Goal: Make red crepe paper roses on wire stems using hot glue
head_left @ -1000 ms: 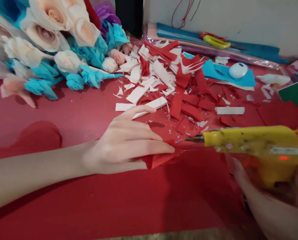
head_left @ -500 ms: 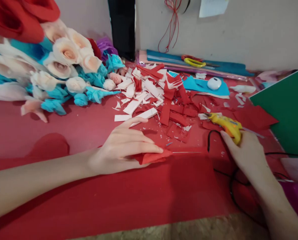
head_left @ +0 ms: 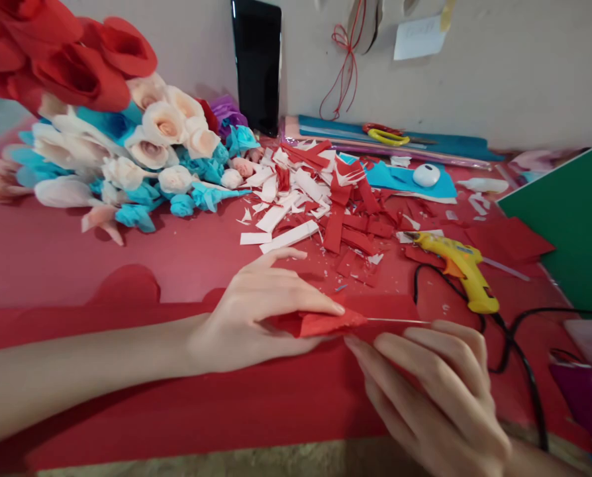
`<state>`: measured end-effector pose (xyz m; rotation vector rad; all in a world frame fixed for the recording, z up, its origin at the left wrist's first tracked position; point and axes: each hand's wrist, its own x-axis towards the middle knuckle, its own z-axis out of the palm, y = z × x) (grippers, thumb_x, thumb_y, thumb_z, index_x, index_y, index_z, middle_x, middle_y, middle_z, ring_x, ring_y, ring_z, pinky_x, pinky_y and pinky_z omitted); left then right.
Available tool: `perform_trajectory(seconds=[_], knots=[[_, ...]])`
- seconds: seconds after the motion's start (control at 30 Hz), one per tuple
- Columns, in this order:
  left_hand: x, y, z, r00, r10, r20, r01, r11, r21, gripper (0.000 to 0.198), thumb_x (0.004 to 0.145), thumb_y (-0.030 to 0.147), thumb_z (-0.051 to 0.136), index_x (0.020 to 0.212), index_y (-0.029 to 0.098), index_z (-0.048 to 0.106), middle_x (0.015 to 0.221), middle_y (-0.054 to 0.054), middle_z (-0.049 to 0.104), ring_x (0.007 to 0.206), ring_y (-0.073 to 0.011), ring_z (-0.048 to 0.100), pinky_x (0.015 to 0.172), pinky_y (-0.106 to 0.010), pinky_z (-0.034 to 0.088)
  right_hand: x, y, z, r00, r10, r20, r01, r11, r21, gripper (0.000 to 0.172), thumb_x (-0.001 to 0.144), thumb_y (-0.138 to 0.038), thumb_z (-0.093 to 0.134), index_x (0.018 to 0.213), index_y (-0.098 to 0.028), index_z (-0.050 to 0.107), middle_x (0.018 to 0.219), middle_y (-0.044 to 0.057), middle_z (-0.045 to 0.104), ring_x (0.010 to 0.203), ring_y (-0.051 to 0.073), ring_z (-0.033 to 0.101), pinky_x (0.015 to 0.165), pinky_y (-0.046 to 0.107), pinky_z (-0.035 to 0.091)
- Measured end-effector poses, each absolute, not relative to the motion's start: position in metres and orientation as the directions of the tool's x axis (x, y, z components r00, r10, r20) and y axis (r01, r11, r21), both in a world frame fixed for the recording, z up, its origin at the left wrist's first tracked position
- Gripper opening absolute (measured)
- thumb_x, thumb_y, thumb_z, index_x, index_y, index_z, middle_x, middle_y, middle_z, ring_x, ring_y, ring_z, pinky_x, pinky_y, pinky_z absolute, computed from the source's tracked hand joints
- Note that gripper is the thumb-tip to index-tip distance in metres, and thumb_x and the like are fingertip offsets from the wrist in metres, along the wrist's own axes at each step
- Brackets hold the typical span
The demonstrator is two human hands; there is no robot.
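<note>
My left hand (head_left: 271,311) is closed round a red paper flower (head_left: 328,323), its folded petals narrowing to a point on the right. A thin pale stem (head_left: 395,320) sticks out of that point. Just below and to the right of the flower is my right hand (head_left: 430,384), its fingers loosely bent and apart, holding nothing that I can see; its thumb is hidden. The yellow glue gun (head_left: 462,268) lies on the red table behind my right hand, nozzle towards the scraps, its black cord (head_left: 522,351) running down and to the right.
Red and white paper scraps (head_left: 333,212) are heaped mid-table. Finished paper flowers (head_left: 164,126) crowd the left. A phone (head_left: 257,66) leans on the wall. Scissors (head_left: 388,136), a white oval object (head_left: 426,175) and a green board (head_left: 569,218) stand or lie further back.
My right hand has let go of the glue gun, leaving it on the table, and has moved left to the flower. My left hand keeps its hold; the view has shifted slightly.
</note>
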<state>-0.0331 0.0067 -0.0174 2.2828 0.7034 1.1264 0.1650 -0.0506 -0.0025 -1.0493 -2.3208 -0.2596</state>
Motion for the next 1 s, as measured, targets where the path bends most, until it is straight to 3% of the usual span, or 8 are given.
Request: perform_trajectory(seconds=[0.1, 0.33, 0.57, 0.67, 0.83, 1.0], knots=[[-0.032, 0.005, -0.017, 0.535, 0.632, 0.560, 0.217, -0.744, 0.633, 0.013, 0.074, 0.018, 0.062, 0.086, 0.015, 0.062, 0.071, -0.003, 0.070, 0.064, -0.0127, 0.065, 0.092, -0.037, 0.043, 0.163, -0.048, -0.001, -0.470, 0.625, 0.623, 0.735, 0.668, -0.115, 0.008, 0.078, -0.011, 0.058, 0.079, -0.015, 0.066, 0.070, -0.001, 0.063, 0.069, 0.011, 0.050, 0.065, 0.031, 0.039], [-0.033, 0.005, -0.026, 0.490, 0.647, 0.584, 0.191, -0.734, 0.652, 0.014, 0.076, 0.021, 0.059, 0.088, 0.017, 0.063, 0.073, -0.001, 0.070, 0.067, -0.0118, 0.063, 0.087, -0.031, 0.044, 0.164, -0.047, -0.001, -0.484, 0.669, 0.565, 0.707, 0.679, -0.198, 0.013, 0.077, -0.008, 0.057, 0.087, -0.013, 0.064, 0.077, 0.004, 0.062, 0.072, 0.013, 0.051, 0.063, 0.031, 0.040], [-0.039, 0.011, -0.024, 0.618, 0.454, 0.641, 0.192, -0.879, 0.437, 0.022, 0.071, 0.017, 0.064, 0.092, 0.012, 0.063, 0.076, -0.004, 0.069, 0.067, -0.0125, 0.062, 0.072, -0.025, 0.046, 0.162, -0.042, 0.000, -0.431, 0.756, 0.493, 0.632, 0.643, -0.433, 0.019, 0.071, -0.001, 0.056, 0.085, -0.011, 0.062, 0.079, 0.005, 0.059, 0.071, 0.014, 0.049, 0.062, 0.030, 0.041], [-0.041, 0.013, -0.024, 0.633, 0.409, 0.658, 0.182, -0.904, 0.387, 0.022, 0.071, 0.016, 0.063, 0.093, 0.012, 0.064, 0.077, -0.005, 0.069, 0.068, -0.0134, 0.062, 0.074, -0.026, 0.045, 0.162, -0.042, 0.003, -0.418, 0.762, 0.494, 0.612, 0.638, -0.467, 0.019, 0.069, 0.001, 0.056, 0.082, -0.011, 0.062, 0.078, 0.005, 0.059, 0.069, 0.014, 0.049, 0.060, 0.030, 0.041], [-0.041, 0.014, -0.025, 0.648, 0.401, 0.647, 0.159, -0.902, 0.400, 0.021, 0.076, 0.018, 0.057, 0.094, 0.010, 0.064, 0.078, -0.007, 0.068, 0.069, -0.0152, 0.062, 0.072, -0.028, 0.046, 0.168, -0.042, 0.014, -0.451, 0.772, 0.448, 0.643, 0.629, -0.437, 0.023, 0.070, 0.000, 0.055, 0.088, -0.014, 0.059, 0.081, 0.004, 0.056, 0.072, 0.012, 0.049, 0.062, 0.027, 0.040], [-0.040, 0.012, -0.022, 0.649, 0.451, 0.613, 0.198, -0.878, 0.437, 0.017, 0.079, 0.018, 0.055, 0.093, 0.014, 0.063, 0.079, -0.006, 0.069, 0.073, -0.0134, 0.062, 0.073, -0.026, 0.045, 0.168, -0.035, 0.020, -0.336, 0.874, 0.351, 0.721, 0.479, -0.501, 0.023, 0.073, -0.010, 0.056, 0.095, -0.017, 0.056, 0.092, 0.004, 0.055, 0.084, 0.012, 0.051, 0.074, 0.024, 0.042]])
